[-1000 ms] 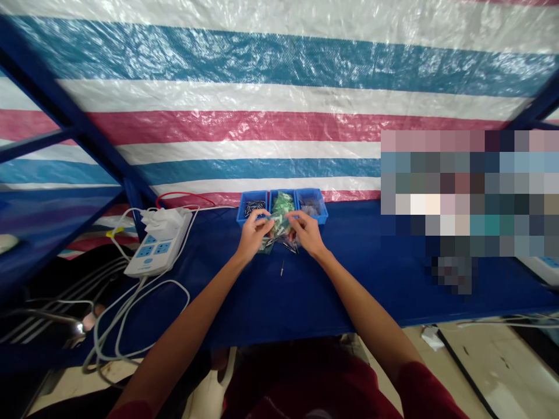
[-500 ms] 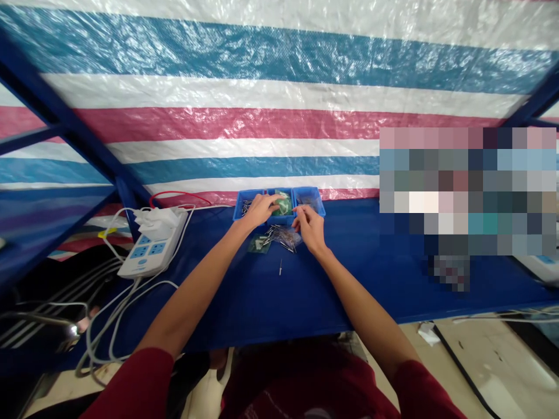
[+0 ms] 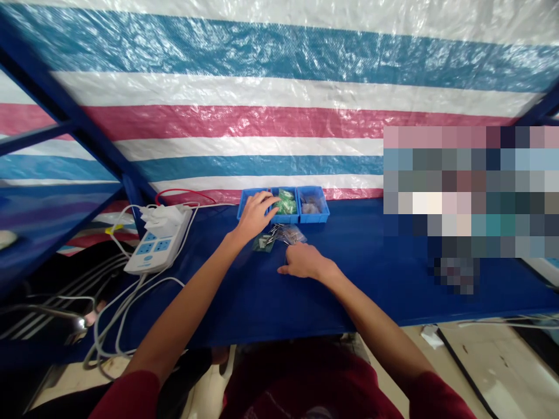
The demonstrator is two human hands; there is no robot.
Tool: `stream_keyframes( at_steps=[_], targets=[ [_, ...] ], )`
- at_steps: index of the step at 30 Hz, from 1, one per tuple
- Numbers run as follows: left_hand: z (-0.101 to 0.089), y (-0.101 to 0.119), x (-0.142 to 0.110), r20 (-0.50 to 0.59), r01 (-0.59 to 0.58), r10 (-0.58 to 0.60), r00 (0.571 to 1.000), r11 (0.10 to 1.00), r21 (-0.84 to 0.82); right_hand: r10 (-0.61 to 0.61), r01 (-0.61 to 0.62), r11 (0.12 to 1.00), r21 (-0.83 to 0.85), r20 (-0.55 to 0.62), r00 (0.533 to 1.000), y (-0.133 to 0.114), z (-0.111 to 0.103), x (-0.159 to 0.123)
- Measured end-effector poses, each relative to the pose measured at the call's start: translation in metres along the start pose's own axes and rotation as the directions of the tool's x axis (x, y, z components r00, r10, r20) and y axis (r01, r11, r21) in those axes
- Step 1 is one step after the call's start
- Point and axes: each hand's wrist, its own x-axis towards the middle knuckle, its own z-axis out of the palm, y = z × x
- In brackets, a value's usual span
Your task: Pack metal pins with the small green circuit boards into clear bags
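Note:
My left hand [image 3: 257, 214] hovers over the left blue bin [image 3: 241, 209], fingers spread, with its fingertips near green plastic packets [image 3: 286, 202] in the middle bin [image 3: 286, 220]. On the table my right hand [image 3: 304, 261] is curled, thumb below the fingers, at the spot where a thin pin-like piece resembling a blind rivet lay. That piece is now hidden, so what the fingers hold cannot be made out. Just beyond lie a clear bag [image 3: 293, 234], several loose metal pins [image 3: 274, 233] and a green-tinted packet [image 3: 262, 243].
The right blue bin [image 3: 313, 217] holds clear bags. A white power strip [image 3: 161, 244] with plugs and loose cables [image 3: 117, 326] occupies the table's left side. Behind hangs a striped plastic sheet [image 3: 262, 122], and blue frame bars [image 3: 87, 134] slope at the left. A blurred-out area covers the right.
My right hand has moved from the right bin down toward me, onto the spot of the lone pin, covering it. My left hand has drawn back slightly from the middle bin.

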Motion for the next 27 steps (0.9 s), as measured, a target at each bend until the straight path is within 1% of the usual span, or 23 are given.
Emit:
stream_keyframes(
  at_steps=[2, 5, 9, 11, 12, 13, 15, 17, 18, 20, 22, 24, 25, 27],
  targets=[
    [-0.005, 0.004, -0.009, -0.063, 0.004, -0.007, 0.998, 0.999, -0.044, 0.018, -0.017, 0.999, -0.049, 0.027, 0.999, -0.009, 0.007, -0.004],
    [-0.007, 0.009, -0.018, -0.158, 0.029, -0.049, 0.986, 0.992, -0.124, 0.017, -0.015, 0.997, -0.074, 0.024, 1.0, -0.013, 0.013, -0.004],
    [-0.004, 0.014, -0.026, -0.269, 0.024, -0.09, 0.959, 0.971, -0.237, -0.021, 0.021, 0.997, -0.072, 0.006, 1.0, -0.009, 0.007, 0.002],
    [-0.002, 0.015, -0.03, -0.305, 0.028, -0.121, 0.945, 0.956, -0.293, -0.002, 0.0, 1.0, -0.03, -0.067, 0.998, -0.004, -0.002, 0.009],
    [-0.001, 0.016, -0.032, -0.316, 0.036, -0.142, 0.938, 0.947, -0.32, 0.02, -0.019, 1.0, 0.007, -0.131, 0.991, 0.0, -0.007, 0.014],
    [0.0, 0.016, -0.035, -0.323, 0.047, -0.167, 0.932, 0.937, -0.347, 0.044, -0.031, 0.997, 0.066, -0.207, 0.977, 0.004, -0.011, 0.019],
    [0.002, 0.015, -0.039, -0.321, 0.075, -0.212, 0.923, 0.917, -0.391, 0.062, 0.014, 0.976, 0.218, -0.336, 0.94, 0.014, -0.018, 0.031],
    [0.005, 0.014, -0.043, -0.287, 0.094, -0.23, 0.93, 0.903, -0.419, 0.084, 0.092, 0.931, 0.354, -0.452, 0.888, 0.024, -0.018, 0.043],
    [0.006, 0.013, -0.044, -0.261, 0.096, -0.225, 0.939, 0.899, -0.427, 0.08, 0.159, 0.892, 0.423, -0.496, 0.865, 0.028, -0.016, 0.048],
    [0.01, 0.011, -0.047, -0.21, 0.09, -0.196, 0.958, 0.898, -0.43, 0.051, 0.32, 0.781, 0.537, -0.565, 0.823, 0.032, -0.007, 0.054],
    [0.013, 0.009, -0.049, -0.181, 0.076, -0.164, 0.97, 0.906, -0.416, 0.041, 0.435, 0.649, 0.624, -0.6, 0.799, 0.033, 0.004, 0.058],
    [0.016, 0.007, -0.051, -0.18, 0.056, -0.137, 0.974, 0.917, -0.394, 0.087, 0.483, 0.561, 0.672, -0.628, 0.773, 0.031, 0.012, 0.059],
    [0.017, 0.007, -0.051, -0.183, 0.046, -0.126, 0.975, 0.921, -0.387, 0.12, 0.49, 0.539, 0.685, -0.639, 0.76, 0.03, 0.015, 0.06],
    [0.017, 0.007, -0.052, -0.187, 0.029, -0.109, 0.976, 0.922, -0.386, 0.179, 0.49, 0.522, 0.698, -0.651, 0.737, 0.029, 0.018, 0.06]
  ],
)
